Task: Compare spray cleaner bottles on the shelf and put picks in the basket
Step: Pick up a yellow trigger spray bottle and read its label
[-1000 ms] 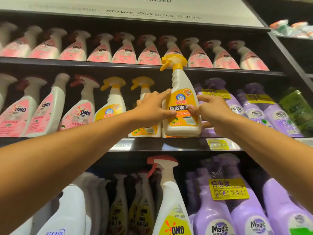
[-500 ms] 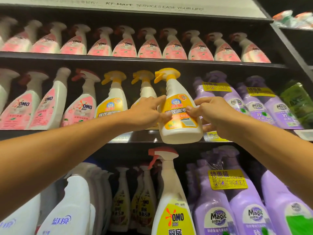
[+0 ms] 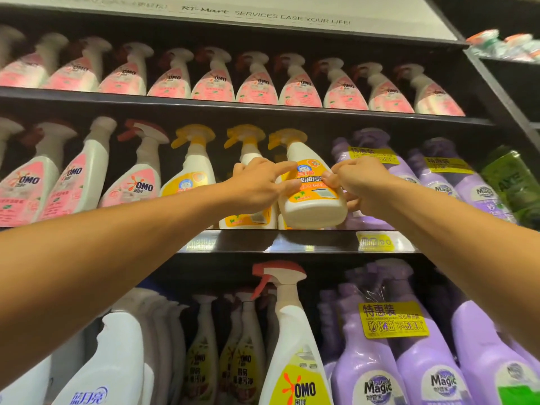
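Observation:
A white spray bottle (image 3: pixel 310 206) with a yellow trigger and an orange label is held between both hands at the middle shelf (image 3: pixel 292 241). It leans back, with its base toward me just above the shelf edge. My left hand (image 3: pixel 257 185) holds its left side, index finger and thumb lying across the label. My right hand (image 3: pixel 360 182) grips its right side with curled fingers, thumb under the base. Two matching yellow-trigger bottles (image 3: pixel 191 173) stand to its left on the same shelf. No basket is in view.
Pink OMO sprays (image 3: pixel 257 83) line the top shelf and the left of the middle shelf. Purple Magic bottles (image 3: pixel 455 182) stand right of the held bottle and fill the lower right. A yellow-label OMO bottle (image 3: pixel 295 361) stands below. A green bottle (image 3: pixel 511 182) sits at far right.
Both hands have lowered the bottle from above the shelf row down to the middle shelf and tipped its top backward, toward the other yellow-trigger bottles.

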Demonstrator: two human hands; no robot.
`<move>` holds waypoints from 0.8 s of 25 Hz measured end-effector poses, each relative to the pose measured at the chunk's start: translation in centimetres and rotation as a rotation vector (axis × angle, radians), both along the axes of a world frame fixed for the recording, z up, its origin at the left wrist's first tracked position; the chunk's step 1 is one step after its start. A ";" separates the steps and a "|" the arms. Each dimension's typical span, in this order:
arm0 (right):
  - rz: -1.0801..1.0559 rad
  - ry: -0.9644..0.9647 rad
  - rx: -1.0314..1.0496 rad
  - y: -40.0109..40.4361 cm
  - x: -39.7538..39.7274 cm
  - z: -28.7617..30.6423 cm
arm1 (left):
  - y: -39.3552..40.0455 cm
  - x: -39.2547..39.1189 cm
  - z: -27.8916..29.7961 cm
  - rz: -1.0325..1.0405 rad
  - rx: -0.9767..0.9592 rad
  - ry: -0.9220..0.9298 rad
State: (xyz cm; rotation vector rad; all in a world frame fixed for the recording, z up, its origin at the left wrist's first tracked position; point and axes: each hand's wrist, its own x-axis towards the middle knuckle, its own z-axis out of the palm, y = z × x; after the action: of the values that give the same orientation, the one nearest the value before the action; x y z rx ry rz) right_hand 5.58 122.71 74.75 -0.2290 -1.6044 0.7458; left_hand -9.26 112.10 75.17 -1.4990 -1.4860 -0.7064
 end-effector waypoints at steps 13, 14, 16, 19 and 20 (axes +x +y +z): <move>-0.122 0.144 0.045 2.9 -3.0 -0.2 | 3.3 -2.3 0.5 0.105 0.096 0.149; -0.154 0.106 0.079 2.9 -2.9 -0.3 | 3.3 -2.4 0.5 0.106 0.091 0.139; -0.275 0.006 0.192 2.7 -2.2 -0.5 | 3.2 -2.6 0.5 0.106 0.075 0.114; -0.535 -0.158 0.391 1.9 -0.8 -0.3 | 3.0 -2.9 0.3 0.079 0.028 0.103; -0.614 -0.203 0.443 1.7 -0.5 -0.2 | 2.9 -3.1 0.2 0.071 0.019 0.108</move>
State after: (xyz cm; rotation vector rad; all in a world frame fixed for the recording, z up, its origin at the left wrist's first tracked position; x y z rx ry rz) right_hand 5.03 124.39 74.55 -0.4545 -1.7159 -0.1103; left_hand -12.37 115.04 75.38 -1.4402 -1.4391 -0.5873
